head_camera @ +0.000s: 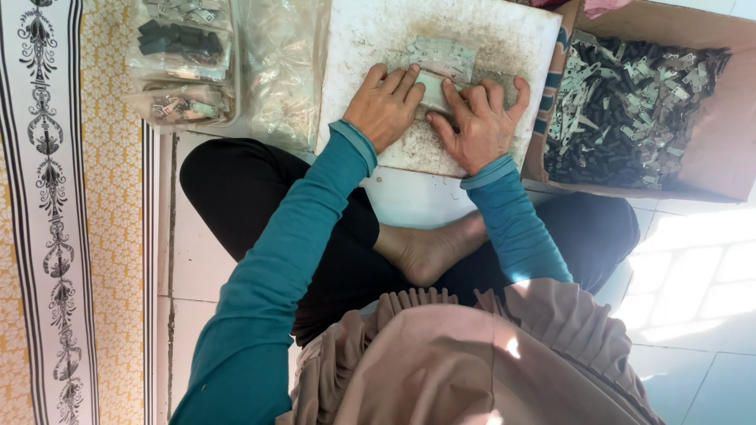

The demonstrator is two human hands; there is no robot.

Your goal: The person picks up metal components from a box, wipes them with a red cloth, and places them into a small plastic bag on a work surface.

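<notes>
Both hands lie on a flat, dusty white board (362,47). The left hand (386,106) and right hand (479,122) press curled fingers on a small pale rectangular piece (433,90), beside thin metal plates (441,55). A cardboard box (732,126) holds dark and silver small parts.

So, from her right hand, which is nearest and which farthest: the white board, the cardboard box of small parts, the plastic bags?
1. White board: under the right hand.
2. Cardboard box: just to its right.
3. Plastic bags: far left, beyond the left hand.
</notes>
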